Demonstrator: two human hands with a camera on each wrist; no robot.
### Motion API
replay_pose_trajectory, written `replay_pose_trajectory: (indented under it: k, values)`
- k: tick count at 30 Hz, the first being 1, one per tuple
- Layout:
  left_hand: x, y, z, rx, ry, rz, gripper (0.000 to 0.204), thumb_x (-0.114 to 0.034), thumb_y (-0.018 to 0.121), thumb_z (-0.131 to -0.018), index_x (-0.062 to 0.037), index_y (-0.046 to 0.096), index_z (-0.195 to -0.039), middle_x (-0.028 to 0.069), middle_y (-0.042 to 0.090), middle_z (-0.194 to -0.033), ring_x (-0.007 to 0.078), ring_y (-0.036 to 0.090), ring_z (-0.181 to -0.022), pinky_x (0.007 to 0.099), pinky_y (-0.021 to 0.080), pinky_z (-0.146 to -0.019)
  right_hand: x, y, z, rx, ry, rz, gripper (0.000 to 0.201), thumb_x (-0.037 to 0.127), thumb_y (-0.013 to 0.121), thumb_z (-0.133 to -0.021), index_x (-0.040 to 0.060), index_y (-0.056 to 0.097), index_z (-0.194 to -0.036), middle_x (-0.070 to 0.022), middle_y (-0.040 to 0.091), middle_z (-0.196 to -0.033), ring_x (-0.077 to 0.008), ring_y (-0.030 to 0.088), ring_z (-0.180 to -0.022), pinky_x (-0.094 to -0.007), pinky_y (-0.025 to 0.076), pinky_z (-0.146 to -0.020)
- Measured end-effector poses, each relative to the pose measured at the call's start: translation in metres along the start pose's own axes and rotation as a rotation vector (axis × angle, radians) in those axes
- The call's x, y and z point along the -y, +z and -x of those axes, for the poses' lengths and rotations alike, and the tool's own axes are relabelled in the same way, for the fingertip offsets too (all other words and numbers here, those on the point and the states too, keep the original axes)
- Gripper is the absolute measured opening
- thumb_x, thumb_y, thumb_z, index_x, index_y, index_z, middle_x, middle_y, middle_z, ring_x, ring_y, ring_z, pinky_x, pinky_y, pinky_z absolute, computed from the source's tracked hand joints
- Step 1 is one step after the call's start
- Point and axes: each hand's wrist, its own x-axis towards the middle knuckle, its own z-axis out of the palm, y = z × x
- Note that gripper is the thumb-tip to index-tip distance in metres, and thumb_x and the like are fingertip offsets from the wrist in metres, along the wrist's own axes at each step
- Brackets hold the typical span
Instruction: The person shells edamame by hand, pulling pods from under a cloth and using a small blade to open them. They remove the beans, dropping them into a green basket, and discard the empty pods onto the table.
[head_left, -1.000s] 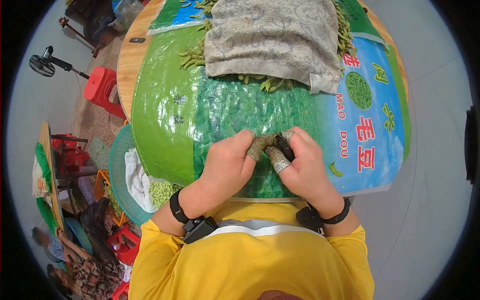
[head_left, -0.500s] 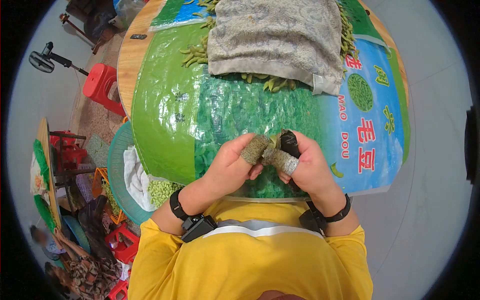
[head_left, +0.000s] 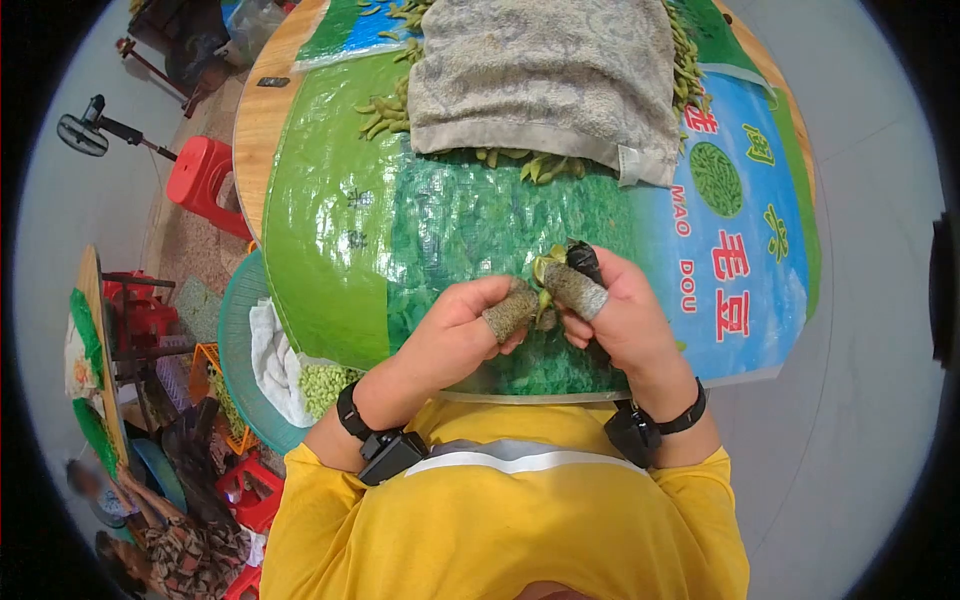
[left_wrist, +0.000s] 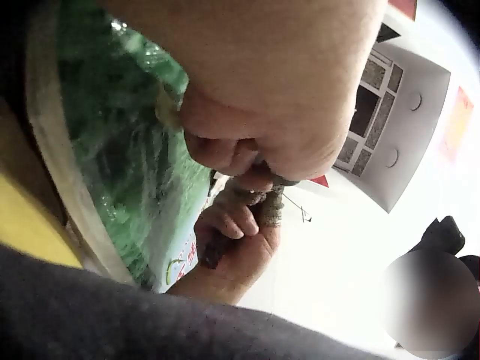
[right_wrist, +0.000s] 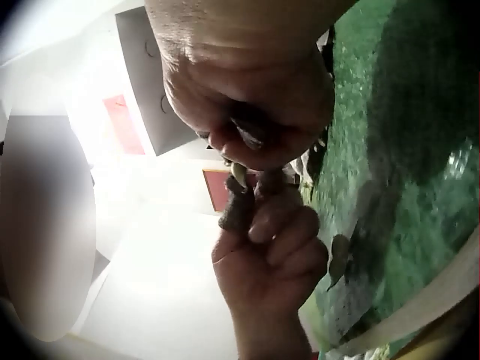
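Green soybean pod pieces [head_left: 548, 266] show between my two thumbs in the head view, low over the green mat. My left hand [head_left: 462, 322] pinches at the near end of the pod with curled fingers and a wrapped thumb. My right hand [head_left: 632, 312] presses its wrapped thumb on the far part. It also grips a slender black tool [head_left: 584, 262], whose dark shaft [right_wrist: 251, 133] crosses the palm in the right wrist view. The tool's working tip is hidden. A pale bit of pod [right_wrist: 238, 172] sits at the left thumb's tip.
A grey towel [head_left: 540, 75] covers a heap of soybean pods [head_left: 383, 112] at the far side of the printed mat [head_left: 330, 260]. Left of the round table stands a teal basket [head_left: 235, 355] with shelled beans [head_left: 325, 388] and a white cloth [head_left: 272, 360]. A red stool [head_left: 205, 178] is beyond.
The hands were close together with no pod visible; then green showed between the thumbs, and now more of it shows, spread. The right hand has shifted slightly away from the body and the left hand.
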Motion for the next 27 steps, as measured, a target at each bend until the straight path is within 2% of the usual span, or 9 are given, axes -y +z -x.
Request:
replay_pose_trajectory:
  k: [3, 6, 10, 16, 18, 19, 21, 25, 27]
  values:
    - [0.003, 0.005, -0.002, -0.025, 0.101, -0.035, 0.021, -0.023, 0.05, -0.092, -0.0045, 0.058, -0.087, -0.0039, 0.05, -0.067, 0.0051, 0.044, -0.062, 0.0198, 0.035, -0.056, -0.01, -0.005, 0.002, -0.029, -0.073, 0.101, 0.012, 0.016, 0.058, -0.089, 0.0053, 0.057, -0.095, 0.0043, 0.05, -0.062, -0.0031, 0.042, -0.048, -0.0198, 0.033, -0.043]
    - [-0.013, 0.013, 0.003, -0.033, -0.05, -0.058, 0.017, -0.02, 0.053, -0.091, -0.0043, 0.059, -0.088, -0.0049, 0.049, -0.066, 0.0042, 0.043, -0.061, 0.02, 0.035, -0.054, -0.003, -0.002, 0.006, -0.044, -0.083, 0.151, 0.013, 0.016, 0.058, -0.089, 0.0055, 0.058, -0.096, 0.0046, 0.05, -0.062, -0.0027, 0.042, -0.048, -0.0193, 0.033, -0.043]
    - [-0.003, 0.012, -0.002, 0.036, 0.032, -0.023, 0.016, -0.019, 0.054, -0.09, -0.0042, 0.061, -0.087, -0.0054, 0.049, -0.065, 0.004, 0.043, -0.059, 0.0204, 0.035, -0.054, -0.007, -0.008, 0.003, -0.014, -0.067, 0.145, 0.014, 0.016, 0.058, -0.088, 0.0056, 0.058, -0.097, 0.0043, 0.051, -0.062, -0.0028, 0.043, -0.049, -0.0191, 0.033, -0.043]
    - [0.003, 0.008, -0.006, -0.192, 0.135, -0.142, 0.016, -0.018, 0.06, -0.086, -0.0027, 0.062, -0.082, -0.0022, 0.052, -0.064, 0.0055, 0.045, -0.06, 0.0231, 0.037, -0.052, 0.0, -0.007, 0.013, -0.103, -0.003, 0.263, 0.018, 0.014, 0.059, -0.086, 0.0036, 0.058, -0.101, 0.003, 0.055, -0.069, -0.0038, 0.048, -0.056, -0.0207, 0.039, -0.049]
    - [0.01, 0.006, -0.008, -0.212, 0.309, -0.427, 0.017, -0.017, 0.062, -0.084, -0.0007, 0.061, -0.083, 0.0028, 0.051, -0.062, 0.0073, 0.046, -0.06, 0.0256, 0.039, -0.052, -0.002, -0.004, 0.015, -0.103, -0.114, 0.429, 0.02, 0.013, 0.06, -0.085, 0.0024, 0.058, -0.101, 0.0016, 0.057, -0.073, -0.0055, 0.051, -0.066, -0.0226, 0.043, -0.058]
    - [0.01, 0.006, -0.007, -0.208, 0.309, -0.427, 0.017, -0.017, 0.062, -0.084, -0.0007, 0.061, -0.083, 0.0028, 0.051, -0.062, 0.0073, 0.046, -0.06, 0.0256, 0.039, -0.052, -0.002, -0.005, 0.014, -0.107, -0.113, 0.429, 0.02, 0.013, 0.06, -0.085, 0.0024, 0.058, -0.101, 0.0016, 0.057, -0.073, -0.0055, 0.051, -0.066, -0.0226, 0.043, -0.058]
    - [0.008, 0.008, -0.006, -0.195, 0.358, -0.715, 0.018, -0.017, 0.062, -0.084, 0.0009, 0.059, -0.083, 0.0072, 0.049, -0.061, 0.0094, 0.047, -0.059, 0.0279, 0.04, -0.053, -0.001, -0.008, 0.009, -0.048, -0.137, 0.452, 0.019, 0.011, 0.06, -0.084, 0.0013, 0.058, -0.1, 0.0006, 0.059, -0.075, -0.0072, 0.052, -0.072, -0.024, 0.044, -0.065]
    - [0.003, 0.007, -0.005, -0.096, 0.217, -0.453, 0.015, -0.015, 0.058, -0.086, -0.0006, 0.059, -0.086, 0.0037, 0.051, -0.064, 0.0081, 0.047, -0.06, 0.0258, 0.04, -0.054, 0.001, -0.012, 0.001, -0.018, -0.043, 0.39, 0.016, 0.01, 0.059, -0.083, 0.0009, 0.059, -0.097, -0.0003, 0.059, -0.075, -0.0065, 0.05, -0.071, -0.0243, 0.044, -0.063]
    - [-0.003, 0.01, -0.003, -0.102, 0.12, -0.15, 0.012, -0.013, 0.054, -0.088, -0.0024, 0.06, -0.088, -0.001, 0.051, -0.067, 0.0062, 0.046, -0.061, 0.0233, 0.039, -0.054, -0.004, -0.013, 0.001, -0.029, -0.018, 0.458, 0.021, 0.01, 0.057, -0.084, 0.0013, 0.057, -0.104, -0.0018, 0.06, -0.076, -0.0067, 0.052, -0.066, -0.0247, 0.045, -0.06]
